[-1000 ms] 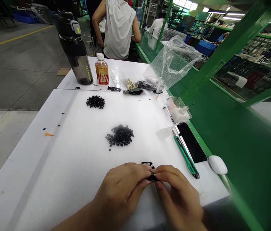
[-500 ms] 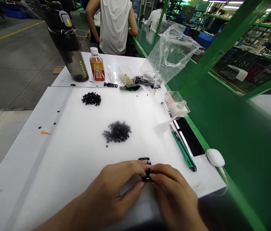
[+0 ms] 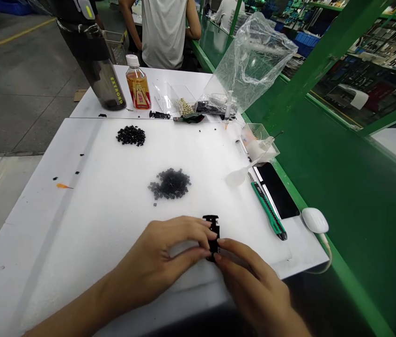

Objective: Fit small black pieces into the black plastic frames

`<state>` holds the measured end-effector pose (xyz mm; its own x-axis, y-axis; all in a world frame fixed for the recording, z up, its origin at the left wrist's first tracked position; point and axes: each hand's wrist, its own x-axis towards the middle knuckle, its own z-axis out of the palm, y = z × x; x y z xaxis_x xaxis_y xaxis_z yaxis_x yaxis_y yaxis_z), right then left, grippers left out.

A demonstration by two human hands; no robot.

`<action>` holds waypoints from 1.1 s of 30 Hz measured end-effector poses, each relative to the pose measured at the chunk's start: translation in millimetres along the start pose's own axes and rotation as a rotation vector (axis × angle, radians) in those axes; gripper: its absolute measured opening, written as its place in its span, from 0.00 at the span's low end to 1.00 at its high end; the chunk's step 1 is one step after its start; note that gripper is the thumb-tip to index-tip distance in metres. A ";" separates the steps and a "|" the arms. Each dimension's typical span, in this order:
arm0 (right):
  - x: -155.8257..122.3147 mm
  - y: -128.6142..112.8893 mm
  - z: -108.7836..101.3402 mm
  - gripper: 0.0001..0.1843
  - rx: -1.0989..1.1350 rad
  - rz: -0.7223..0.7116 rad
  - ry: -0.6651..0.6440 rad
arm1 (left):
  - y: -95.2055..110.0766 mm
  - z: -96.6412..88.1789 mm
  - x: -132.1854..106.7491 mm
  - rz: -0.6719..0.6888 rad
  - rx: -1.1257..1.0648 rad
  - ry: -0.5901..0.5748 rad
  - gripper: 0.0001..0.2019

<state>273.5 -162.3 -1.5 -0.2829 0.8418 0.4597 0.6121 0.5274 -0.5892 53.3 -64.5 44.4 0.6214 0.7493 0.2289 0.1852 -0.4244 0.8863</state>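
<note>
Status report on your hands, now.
Left hand and right hand pinching a black plastic part at the fingertips. Pile of small black pieces ahead, green utility knife to the right, neither touching the hands.

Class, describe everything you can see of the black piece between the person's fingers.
The black piece is narrow and elongated, matte like plastic, with a notched far end. It points away from the person over the white board. The left hand and right hand pinch its near end.
</note>
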 end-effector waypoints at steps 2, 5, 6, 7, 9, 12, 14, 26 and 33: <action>6.8 -2.4 1.6 0.15 0.003 -0.022 0.047 | -3.6 0.7 -0.4 0.031 0.147 0.140 0.07; 15.7 -7.0 5.6 0.13 0.059 -0.001 0.093 | -10.0 3.4 -1.2 0.086 0.391 0.212 0.07; 17.8 -8.6 7.0 0.12 0.076 0.017 0.123 | -11.5 4.5 -1.5 0.084 0.434 0.202 0.07; 19.6 -10.0 8.4 0.12 0.083 0.033 0.163 | -12.4 5.5 -1.6 0.074 0.459 0.187 0.06; 21.9 -11.8 11.2 0.12 0.071 0.054 0.243 | -13.0 7.1 -1.4 0.072 0.490 0.166 0.06; 23.1 -12.1 15.6 0.12 0.007 0.047 0.274 | -11.9 8.0 -0.5 0.074 0.527 0.151 0.06; 22.7 -11.5 18.2 0.12 -0.027 0.027 0.259 | -11.0 8.2 -0.2 0.077 0.548 0.142 0.07; 21.3 -10.5 23.8 0.14 -0.056 0.039 0.335 | -7.3 9.3 0.8 0.130 0.513 0.241 0.08; 18.3 -9.1 24.6 0.15 -0.038 0.048 0.331 | -8.0 9.3 0.3 0.125 0.492 0.223 0.11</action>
<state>244.5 -148.8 -4.1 -0.0015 0.7795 0.6264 0.6478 0.4780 -0.5932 59.2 -65.6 33.6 0.4953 0.7448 0.4472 0.4873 -0.6644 0.5667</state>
